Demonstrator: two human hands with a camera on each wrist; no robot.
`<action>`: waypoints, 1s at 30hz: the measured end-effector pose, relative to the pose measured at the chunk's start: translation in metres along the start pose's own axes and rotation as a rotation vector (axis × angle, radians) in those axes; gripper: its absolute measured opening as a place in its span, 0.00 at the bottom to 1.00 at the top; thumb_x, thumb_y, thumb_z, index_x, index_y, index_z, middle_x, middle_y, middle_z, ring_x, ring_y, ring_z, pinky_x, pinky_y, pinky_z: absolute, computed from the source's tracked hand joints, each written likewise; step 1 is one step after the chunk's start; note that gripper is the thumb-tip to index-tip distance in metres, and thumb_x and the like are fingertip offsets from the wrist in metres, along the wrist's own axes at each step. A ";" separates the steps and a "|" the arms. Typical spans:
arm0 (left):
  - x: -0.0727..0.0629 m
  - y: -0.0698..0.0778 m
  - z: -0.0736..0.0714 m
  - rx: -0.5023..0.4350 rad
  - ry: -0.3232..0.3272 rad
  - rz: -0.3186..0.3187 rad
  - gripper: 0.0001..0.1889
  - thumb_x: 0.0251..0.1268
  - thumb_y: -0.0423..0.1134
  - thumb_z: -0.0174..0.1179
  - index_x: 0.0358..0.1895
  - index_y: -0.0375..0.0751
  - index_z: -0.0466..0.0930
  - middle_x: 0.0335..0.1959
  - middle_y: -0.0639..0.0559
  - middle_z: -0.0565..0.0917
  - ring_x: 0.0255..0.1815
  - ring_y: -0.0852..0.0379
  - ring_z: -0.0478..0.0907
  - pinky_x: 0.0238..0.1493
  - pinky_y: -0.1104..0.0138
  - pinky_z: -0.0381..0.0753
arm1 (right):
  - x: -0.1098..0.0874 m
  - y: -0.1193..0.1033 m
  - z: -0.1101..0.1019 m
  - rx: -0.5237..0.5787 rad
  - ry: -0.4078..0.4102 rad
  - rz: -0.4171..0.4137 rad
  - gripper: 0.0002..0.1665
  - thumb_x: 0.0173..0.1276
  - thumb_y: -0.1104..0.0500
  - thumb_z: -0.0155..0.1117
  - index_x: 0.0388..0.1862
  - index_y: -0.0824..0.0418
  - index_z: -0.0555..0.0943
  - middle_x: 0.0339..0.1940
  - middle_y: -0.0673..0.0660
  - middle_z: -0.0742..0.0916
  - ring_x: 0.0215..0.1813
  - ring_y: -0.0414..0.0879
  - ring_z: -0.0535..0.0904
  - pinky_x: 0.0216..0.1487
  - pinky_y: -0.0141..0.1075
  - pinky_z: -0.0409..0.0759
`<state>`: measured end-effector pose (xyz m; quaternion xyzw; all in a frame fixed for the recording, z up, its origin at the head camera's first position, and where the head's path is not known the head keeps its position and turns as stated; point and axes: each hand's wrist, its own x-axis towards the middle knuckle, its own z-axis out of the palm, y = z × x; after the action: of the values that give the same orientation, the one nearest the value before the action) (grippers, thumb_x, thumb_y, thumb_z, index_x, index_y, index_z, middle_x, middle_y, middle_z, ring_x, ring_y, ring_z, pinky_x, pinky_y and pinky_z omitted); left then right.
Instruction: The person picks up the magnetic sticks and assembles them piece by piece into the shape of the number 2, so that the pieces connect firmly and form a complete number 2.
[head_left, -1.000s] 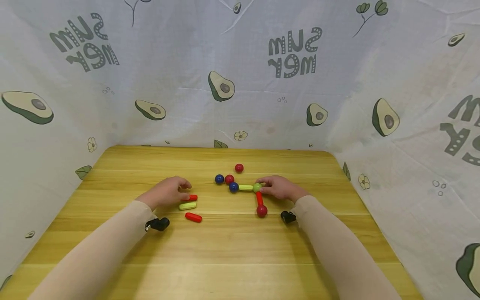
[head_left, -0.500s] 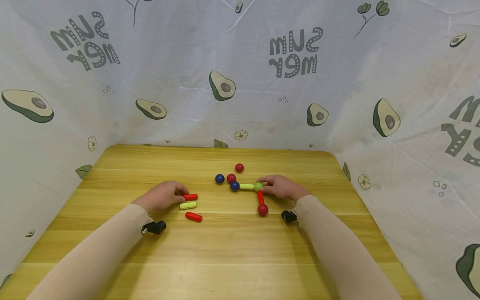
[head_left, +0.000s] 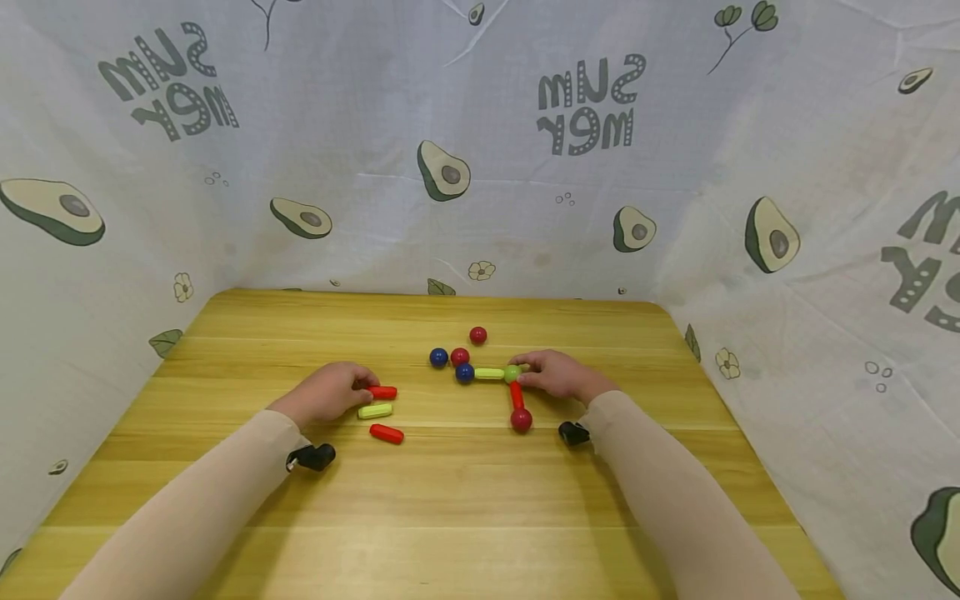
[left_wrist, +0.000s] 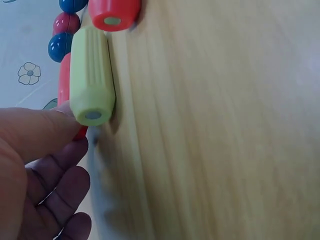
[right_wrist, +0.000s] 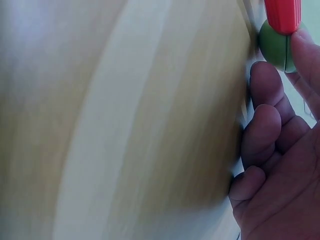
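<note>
My left hand pinches the end of a red magnetic rod between thumb and fingers; in the left wrist view that rod is mostly hidden behind a yellow-green rod. A second red rod lies nearer me. With thumb and fingers, my right hand pinches a green ball. From that ball a yellow-green rod runs left to a blue ball. Another red rod runs from it towards me and ends in a red ball.
Beside the joined blue ball sit a red ball and another blue ball. One more red ball lies farther back. A printed cloth stands behind and beside the wooden table.
My left fingers, earlier spread over the far red rod, have closed on its end, and the rod has shifted slightly. The joined piece in my right hand moved slightly right, then back left.
</note>
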<state>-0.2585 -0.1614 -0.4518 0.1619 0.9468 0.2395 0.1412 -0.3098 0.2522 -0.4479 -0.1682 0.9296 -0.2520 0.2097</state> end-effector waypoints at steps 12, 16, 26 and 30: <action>0.000 0.017 0.007 -0.052 0.013 0.038 0.12 0.77 0.41 0.63 0.56 0.44 0.87 0.46 0.52 0.87 0.41 0.55 0.78 0.49 0.59 0.80 | 0.006 -0.012 0.006 -0.018 -0.001 0.003 0.24 0.82 0.49 0.61 0.73 0.50 0.79 0.58 0.59 0.87 0.54 0.52 0.81 0.69 0.55 0.77; 0.001 0.025 0.010 -0.064 0.010 0.058 0.10 0.76 0.39 0.64 0.54 0.44 0.87 0.42 0.53 0.87 0.38 0.56 0.77 0.45 0.62 0.78 | 0.010 -0.014 0.009 -0.020 0.002 0.000 0.23 0.81 0.49 0.61 0.72 0.49 0.80 0.57 0.59 0.87 0.54 0.52 0.81 0.69 0.55 0.77; 0.002 0.038 0.020 -0.096 -0.006 0.083 0.10 0.75 0.40 0.64 0.54 0.48 0.88 0.46 0.56 0.87 0.40 0.56 0.77 0.46 0.63 0.78 | 0.016 -0.021 0.015 -0.026 0.010 0.007 0.24 0.81 0.49 0.61 0.72 0.48 0.79 0.55 0.57 0.87 0.52 0.51 0.81 0.66 0.52 0.79; 0.004 0.043 0.023 -0.090 -0.005 0.088 0.09 0.75 0.40 0.65 0.53 0.48 0.88 0.45 0.56 0.87 0.40 0.56 0.77 0.47 0.63 0.78 | 0.018 -0.024 0.016 -0.022 0.012 0.002 0.23 0.81 0.49 0.61 0.72 0.48 0.80 0.56 0.57 0.87 0.53 0.52 0.80 0.67 0.52 0.79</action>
<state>-0.2435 -0.1144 -0.4508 0.1976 0.9267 0.2873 0.1399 -0.3122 0.2183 -0.4530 -0.1680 0.9337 -0.2428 0.2025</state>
